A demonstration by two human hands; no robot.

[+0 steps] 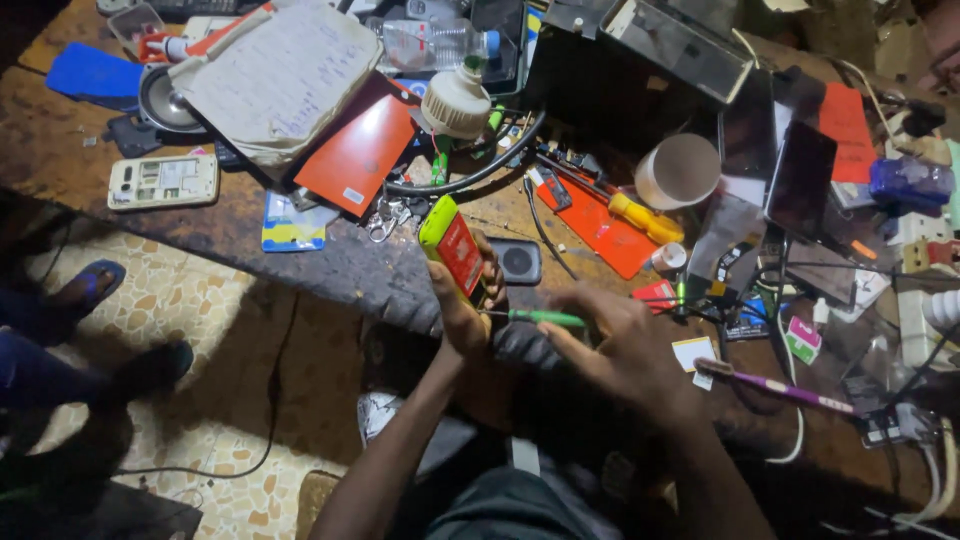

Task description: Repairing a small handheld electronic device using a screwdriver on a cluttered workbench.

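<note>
Holding a small phone with a lime-green edge and red back point(452, 250) upright and tilted, the left hand point(462, 305) has its fingers closed around the lower half of the device, at the near edge of a cluttered dark workbench point(60, 130). Right hand point(625, 350): fingers closed on a green-handled screwdriver point(540, 318), shaft pointing left toward the base of the phone; whether the tip touches it cannot be told. Just beyond the phone: a dark rounded device with a circular ring point(518, 262), lying flat. Right of the right hand: a purple toothbrush point(780, 388), a small white paper slip point(694, 353), a small red item point(657, 294). Farther, centre: a yellow-handled screwdriver point(640, 215) on an orange-red panel point(600, 228), a white tape roll point(678, 172), a black cable loop point(470, 175), a set of keys point(385, 218). Far left: a worn notebook point(275, 80), an orange back cover point(360, 150), a round speaker point(165, 100), a blue panel point(90, 75), an opened white phone body point(163, 182), a blue-and-yellow card point(292, 228). Far centre: a clear plastic bottle point(430, 45), a white cap-shaped container point(455, 102). Right: several dark phone screens point(800, 180), a white power strip with cables point(915, 310). Left, below bench: patterned stone floor point(190, 300) and another person's foot in a blue sandal point(85, 288).
</note>
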